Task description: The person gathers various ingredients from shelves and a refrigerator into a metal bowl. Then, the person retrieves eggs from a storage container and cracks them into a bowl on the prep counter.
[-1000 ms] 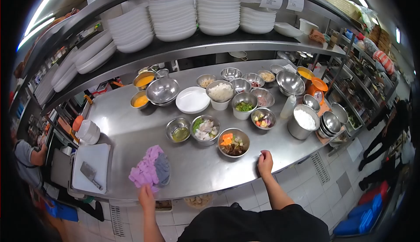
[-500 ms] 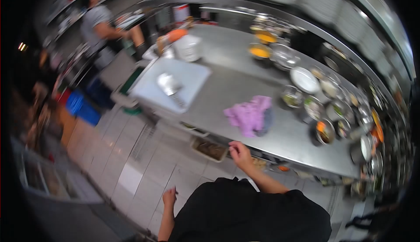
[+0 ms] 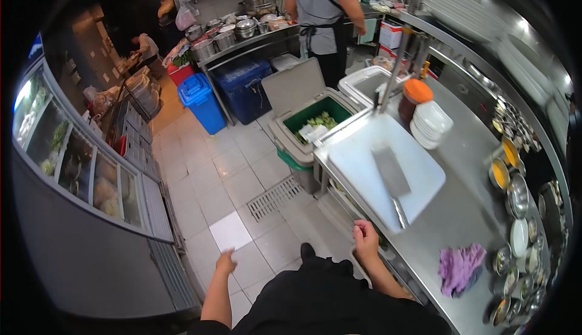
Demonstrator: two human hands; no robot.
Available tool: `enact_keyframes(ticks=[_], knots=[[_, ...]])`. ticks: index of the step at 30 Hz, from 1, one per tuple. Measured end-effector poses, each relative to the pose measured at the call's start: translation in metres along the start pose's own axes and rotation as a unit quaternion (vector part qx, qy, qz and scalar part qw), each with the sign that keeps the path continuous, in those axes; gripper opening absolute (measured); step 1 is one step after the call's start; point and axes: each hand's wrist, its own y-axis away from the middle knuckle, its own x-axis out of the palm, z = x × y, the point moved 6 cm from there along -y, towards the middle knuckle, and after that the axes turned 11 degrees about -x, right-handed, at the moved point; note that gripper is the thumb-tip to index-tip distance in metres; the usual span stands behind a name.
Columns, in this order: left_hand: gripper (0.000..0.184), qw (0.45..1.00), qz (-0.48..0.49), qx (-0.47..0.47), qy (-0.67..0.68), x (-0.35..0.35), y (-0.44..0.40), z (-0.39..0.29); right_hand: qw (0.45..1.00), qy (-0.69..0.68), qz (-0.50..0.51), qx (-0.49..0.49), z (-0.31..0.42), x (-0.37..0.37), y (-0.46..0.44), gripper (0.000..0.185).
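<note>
My left hand (image 3: 225, 263) hangs over the tiled floor, loosely curled, with nothing in it. Near the front edge of the steel counter, just below the white cutting board (image 3: 357, 168), is my right hand (image 3: 366, 240), its fingers half bent and holding nothing. On the board lies a cleaver (image 3: 391, 171), its handle pointing toward my right hand. A crumpled purple cloth (image 3: 459, 266) rests on the counter to the right, partly over a grey-blue one.
An open green-lined bin (image 3: 309, 120) stands beyond the counter's end. A blue bin (image 3: 202, 99) is farther off. One person (image 3: 321, 11) stands at the back counter. On the left is a glass-fronted fridge (image 3: 79, 165). Food bowls (image 3: 517, 195) line the right.
The view has swung left, so the cloth and bowls now sit at the right. My left hand is off the cloth, which stays on the counter. The cutting board is now nearer.
</note>
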Motion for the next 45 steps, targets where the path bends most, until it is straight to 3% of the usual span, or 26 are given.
enact_keyframes(ticks=[1, 2, 4, 5, 6, 10, 13, 20, 23, 24, 26, 27, 30, 32, 34, 36, 37, 39, 40, 41, 43, 45], knots=[[0.072, 0.991, 0.089, -0.094, -0.038, 0.01, -0.003, 0.034, 1.0, -0.004, 0.001, 0.002, 0.002, 0.027, -0.027, 0.017], [0.078, 0.976, 0.161, -0.112, -0.095, 0.05, -0.02, 0.09, 1.0, -0.014, 0.014, -0.01, 0.006, 0.054, -0.055, 0.017], [0.081, 0.944, 0.251, -0.211, -0.035, 0.064, -0.002, 0.138, 0.998, -0.047, 0.036, -0.033, 0.017, 0.11, -0.114, 0.017], [0.079, 0.949, 0.26, -0.18, -0.009, 0.057, 0.01, 0.144, 0.998, -0.044, 0.039, -0.035, 0.019, 0.136, -0.141, 0.017], [0.063, 0.948, 0.245, -0.2, 0.04, 0.054, 0.018, 0.149, 0.994, -0.045, 0.073, -0.067, 0.021, 0.166, -0.168, 0.017], [0.051, 0.933, 0.241, -0.209, 0.166, 0.044, -0.009, 0.134, 0.982, -0.066, 0.145, -0.097, 0.042, 0.279, -0.262, 0.017], [0.043, 0.929, 0.251, -0.189, 0.194, 0.033, -0.088, 0.126, 0.98, -0.025, 0.147, -0.133, 0.062, 0.357, -0.32, 0.017], [0.024, 0.935, 0.269, -0.076, 0.22, -0.074, -0.381, 0.165, 0.997, -0.002, 0.056, -0.052, 0.053, 0.491, -0.406, 0.016], [0.016, 0.896, 0.297, -0.073, 0.321, -0.16, -0.564, 0.186, 1.0, -0.003, 0.01, -0.009, 0.061, 0.507, -0.442, 0.017], [0.006, 0.931, 0.253, -0.15, 0.217, -0.189, -0.634, 0.19, 1.0, 0.018, -0.02, -0.004, 0.059, 0.506, -0.453, 0.018], [0.013, 0.987, 0.11, -0.027, 0.113, -0.27, -0.751, 0.168, 0.996, 0.034, -0.082, 0.007, 0.05, 0.5, -0.478, 0.018], [0.02, 0.985, 0.072, -0.07, 0.143, -0.305, -0.798, 0.157, 0.993, 0.028, -0.115, 0.014, 0.043, 0.495, -0.491, 0.017], [0.022, 0.976, 0.006, -0.036, 0.216, -0.383, -0.899, 0.084, 0.977, -0.006, -0.215, 0.002, 0.028, 0.481, -0.535, 0.017], [0.023, 0.965, 0.017, -0.012, 0.262, -0.394, -0.949, 0.035, 0.964, -0.018, -0.264, -0.013, 0.025, 0.477, -0.573, 0.019], [0.024, 0.974, 0.068, 0.038, 0.214, -0.38, -0.978, -0.008, 0.953, -0.027, -0.303, -0.015, 0.013, 0.476, -0.617, 0.021], [0.026, 0.98, 0.141, 0.037, 0.139, -0.365, -0.971, -0.048, 0.943, -0.063, -0.326, -0.002, 0.0, 0.482, -0.667, 0.02], [0.029, 0.961, 0.23, 0.005, 0.15, -0.35, -0.968, -0.058, 0.939, -0.083, -0.335, -0.001, -0.007, 0.485, -0.696, 0.02], [0.032, 0.953, 0.274, 0.012, 0.129, -0.348, -0.955, -0.084, 0.941, -0.076, -0.329, 0.01, -0.014, 0.498, -0.749, 0.019], [0.033, 0.956, 0.223, 0.181, 0.051, -0.34, -0.964, -0.074, 0.949, -0.077, -0.307, -0.003, -0.011, 0.506, -0.776, 0.019], [0.034, 0.923, 0.164, 0.348, -0.021, -0.333, -0.974, -0.08, 0.956, -0.077, -0.283, -0.019, -0.004, 0.513, -0.801, 0.018], [0.035, 0.946, 0.296, 0.129, 0.004, -0.332, -0.992, -0.075, 0.973, -0.034, -0.226, 0.0, -0.002, 0.522, -0.845, 0.018], [0.035, 0.941, 0.337, 0.035, -0.001, -0.339, -1.013, -0.087, 0.975, -0.025, -0.219, -0.005, -0.006, 0.52, -0.885, 0.018]])
